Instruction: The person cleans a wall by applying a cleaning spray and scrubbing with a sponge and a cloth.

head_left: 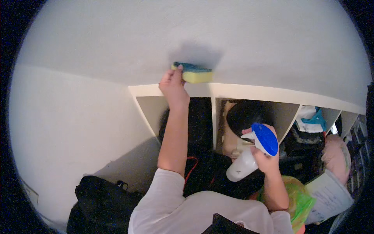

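My left hand (173, 87) is raised to the grey wall (269, 43), gripping one end of a yellow sponge (196, 76) with a dark green scouring side, which casts a shadow on that wall; whether it touches the wall I cannot tell. Lower and to the right, my right hand (267, 156) grips a white spray bottle (240, 171) with a blue and white trigger head (265, 138), in front of the open cubbies. A pale ledge (249, 91) runs just below the sponge, along the top of these cubbies.
A white wall (66, 121) stands at left, above a black bag (93, 202). The cubbies hold dark items (198, 121) and folded white and teal fabric (311, 121). At right are pink cloth (335, 156), a green plastic bag (296, 195) and a white container (327, 193).
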`<state>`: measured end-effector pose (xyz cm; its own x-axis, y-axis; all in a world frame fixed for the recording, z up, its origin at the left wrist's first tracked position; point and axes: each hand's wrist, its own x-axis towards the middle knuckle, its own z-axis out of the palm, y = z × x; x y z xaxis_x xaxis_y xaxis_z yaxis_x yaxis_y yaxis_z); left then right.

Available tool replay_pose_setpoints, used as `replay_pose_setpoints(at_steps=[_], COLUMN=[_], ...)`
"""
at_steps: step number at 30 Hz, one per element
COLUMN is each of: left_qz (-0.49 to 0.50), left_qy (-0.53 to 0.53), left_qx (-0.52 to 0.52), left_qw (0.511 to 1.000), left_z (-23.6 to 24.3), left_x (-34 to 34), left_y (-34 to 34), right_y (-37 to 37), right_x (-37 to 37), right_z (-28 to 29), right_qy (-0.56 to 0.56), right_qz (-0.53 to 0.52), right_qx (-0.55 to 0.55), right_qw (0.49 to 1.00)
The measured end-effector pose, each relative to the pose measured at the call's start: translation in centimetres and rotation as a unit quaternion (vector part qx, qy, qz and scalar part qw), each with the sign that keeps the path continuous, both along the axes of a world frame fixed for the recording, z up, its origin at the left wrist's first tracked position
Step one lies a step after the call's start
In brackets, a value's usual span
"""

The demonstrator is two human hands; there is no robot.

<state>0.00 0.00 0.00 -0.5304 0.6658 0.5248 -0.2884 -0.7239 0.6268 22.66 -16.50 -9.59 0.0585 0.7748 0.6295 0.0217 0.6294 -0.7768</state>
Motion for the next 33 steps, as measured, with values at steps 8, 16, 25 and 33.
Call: replay_pose_setpoints(at_steps=[8,16,25,33], left_qz=[-0.098,-0.024,0.408,0.381], left_qy=[-0.049,-0.005,0.185,0.254], left_qx=[0.052,0.048,0.075,0.100], left_qw=[0.993,0.999,0.891,0.883], left_z=[-0.7,-0.5,0.1,1.6], left_x=[0.3,-0.2,-0.9,-0.8], left_y=[0.2,1.6,0.6,-2.4], right_y=[-0.9,0.0,-2.1,-2.0], right_x=[0.6,1.1,3.0,2.4], right_z=[-0.7,-1.9,-2.4,-0.9], right_qy=[0.039,-0.019,-0.034,0.050], right_qz=[0.010,0.009,-0.014,-0.032], right_qx=[0.009,0.033,0.068,0.016], right_qw=[0.999,0.999,0.997,0.998])
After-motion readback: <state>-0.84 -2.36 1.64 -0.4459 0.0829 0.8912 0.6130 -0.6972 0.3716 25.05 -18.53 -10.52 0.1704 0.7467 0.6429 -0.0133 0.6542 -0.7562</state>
